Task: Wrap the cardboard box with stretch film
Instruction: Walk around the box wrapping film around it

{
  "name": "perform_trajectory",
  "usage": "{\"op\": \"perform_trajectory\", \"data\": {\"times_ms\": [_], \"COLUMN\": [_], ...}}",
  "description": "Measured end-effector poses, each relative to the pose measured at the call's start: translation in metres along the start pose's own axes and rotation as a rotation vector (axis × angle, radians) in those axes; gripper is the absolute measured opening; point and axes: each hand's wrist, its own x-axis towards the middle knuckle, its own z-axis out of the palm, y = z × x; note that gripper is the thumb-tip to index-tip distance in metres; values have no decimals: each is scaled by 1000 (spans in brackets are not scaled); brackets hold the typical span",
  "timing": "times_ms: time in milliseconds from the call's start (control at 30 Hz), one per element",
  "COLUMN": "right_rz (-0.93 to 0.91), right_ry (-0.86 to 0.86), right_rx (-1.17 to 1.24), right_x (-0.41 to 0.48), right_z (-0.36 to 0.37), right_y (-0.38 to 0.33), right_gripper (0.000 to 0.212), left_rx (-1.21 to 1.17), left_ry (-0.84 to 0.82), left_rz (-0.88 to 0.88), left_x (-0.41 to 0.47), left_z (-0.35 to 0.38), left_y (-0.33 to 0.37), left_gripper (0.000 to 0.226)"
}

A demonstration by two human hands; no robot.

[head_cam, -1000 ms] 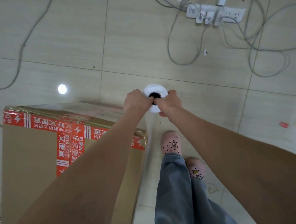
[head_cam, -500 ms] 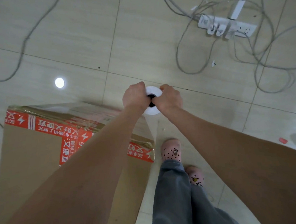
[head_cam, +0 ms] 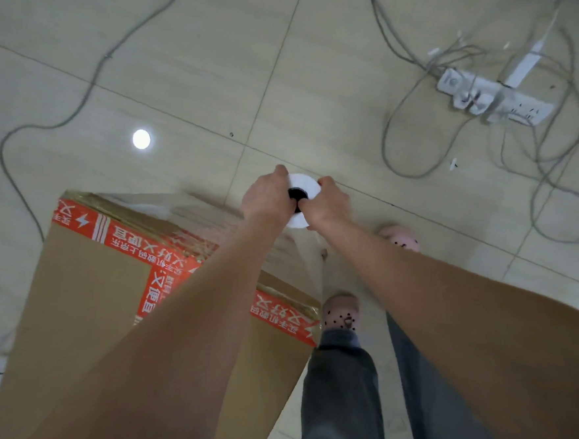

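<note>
A tall brown cardboard box (head_cam: 91, 301) is seen standing on the tiled floor (head_cam: 202, 71), to the left of the person's legs. Its top is crossed by red tape (head_cam: 128, 241) printed with white characters and lightning marks: one strip is laid along the far top edge, and another is turned down the middle of the top. A further printed strip is seen at the near right corner.

The stretch film roll (head_cam: 301, 184) is held upright above the floor, just beyond the box's far right corner. It is viewed end on, as a white ring round a black core. It is gripped from the left by the left hand (head_cam: 268, 200), whose fingers (head_cam: 284, 192) are curled round its side. The right hand (head_cam: 328, 206) is closed on it from the right, with a fingertip set at the core.

A clear film sheet (head_cam: 304, 252) is drawn from the roll down towards the box. Glossy wrinkles are shown over the box's far face and far top edge. How much of the lower box is covered cannot be told.

Two feet in pink clogs (head_cam: 341, 313) and grey trousers (head_cam: 341, 387) are seen beside the box's right side. A white power strip (head_cam: 495, 102) with tangled grey cables (head_cam: 392, 136) is laid well apart from the box, and a round light reflection (head_cam: 141, 139) is shown on the tiles.
</note>
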Motion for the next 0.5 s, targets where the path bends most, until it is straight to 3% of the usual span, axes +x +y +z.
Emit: {"op": "perform_trajectory", "data": {"times_ms": [167, 367, 500], "right_rz": [-109, -203, -239], "right_ry": [-58, -67, -65], "right_rx": [-252, -391, -311], "right_x": [14, 15, 17], "right_z": [-11, -10, -1], "right_y": [-14, -38, -52], "right_gripper": [39, 45, 52], "left_rx": [127, -132, -359], "left_ry": [19, 53, 123], "left_rz": [76, -164, -359], "left_x": [12, 14, 16], "left_z": [-5, -16, -16], "left_y": [6, -12, -28], "left_gripper": [38, 22, 18]}}
